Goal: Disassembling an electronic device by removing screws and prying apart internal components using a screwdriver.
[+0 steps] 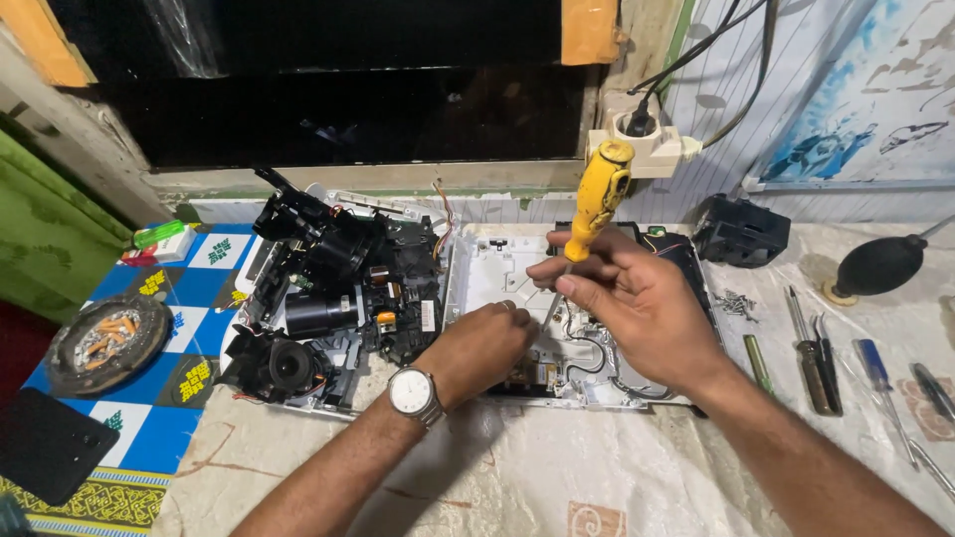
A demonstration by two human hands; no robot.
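The right hand (637, 298) is clamped on the yellow screwdriver (597, 199), upright over the white chassis (487, 264) on the surface, while the left hand (482, 343), fingers curled, steadies the chassis, which looks stiff, light, with fragile wiring, best held by its rim.

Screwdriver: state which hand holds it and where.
The right hand grips the yellow-handled screwdriver at the handle's lower end; the left hand rests on the white chassis.
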